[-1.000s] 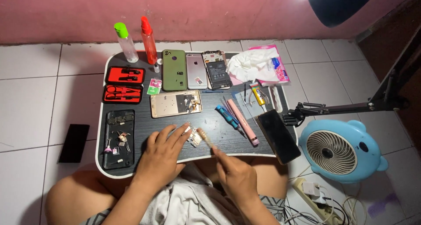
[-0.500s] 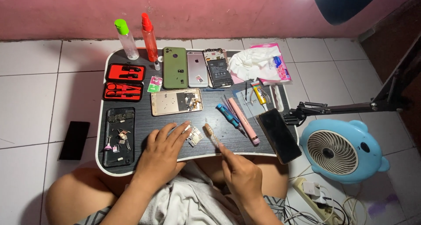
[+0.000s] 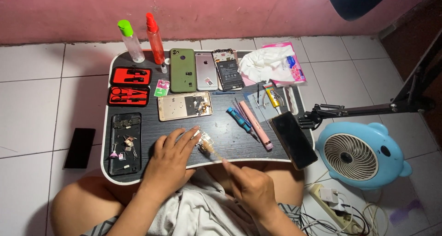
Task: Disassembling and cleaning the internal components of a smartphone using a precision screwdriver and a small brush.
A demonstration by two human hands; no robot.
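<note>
My left hand [image 3: 171, 158] lies flat on the small black lap table [image 3: 239, 146], its fingertips pinning a small phone part [image 3: 204, 138] near the front edge. My right hand [image 3: 251, 189] holds a thin brush [image 3: 212, 151] whose bristles touch that part. Just beyond sits an opened gold phone shell [image 3: 184, 105], and to the right lie a blue screwdriver [image 3: 241, 119] and a pink tool [image 3: 256, 125].
A black tray with small parts [image 3: 125, 144] and two red tool cases [image 3: 129, 85] lie at left. Two bottles [image 3: 142, 40], three phones [image 3: 202, 70], a cloth [image 3: 264, 61] stand at back. A dark phone [image 3: 293, 139] overhangs the right edge. A blue fan [image 3: 359, 155] sits on the floor.
My right hand has moved the brush forward and down onto the small part. My left hand stays put on the part.
</note>
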